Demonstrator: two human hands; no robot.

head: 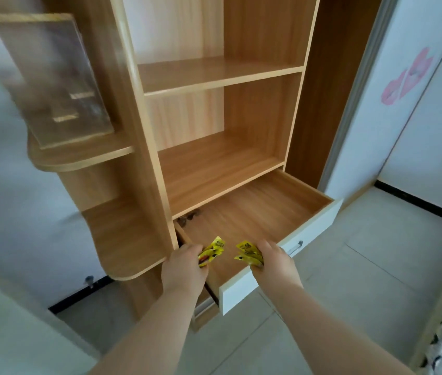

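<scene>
Two bare forearms reach in from the near edge, and both hands are loaded. The left hand [184, 263] has its fingers curled round a small bunch of yellow packets [212, 252] and hangs over the near left corner of the open drawer [265, 209], just beside the cabinet's side panel [157, 185]. The right hand [274, 259] grips a second bunch [248, 253] the same way. It sits right on the drawer's white front [320, 226], close to the metal handle [295, 247].

Both bunches fan out from the fists with their long ends pointing away from the person, toward the back of the drawer. The two bunches are near each other but not touching.

Here's what matters: the bare wooden floor of the drawer lies straight ahead of and below both hands. Neither hand has far to go, but I'd judge the left the better placed, as it is already past the front edge, while the right is only just crossing it.

Further in, a few dark bits [189, 216] sit at the drawer's back left corner, too blurred to name. Above the drawer is a wooden shelf [214, 171], and another higher up. On the rounded side shelf [79, 158] to the left stands a clear box [52, 82].
</scene>
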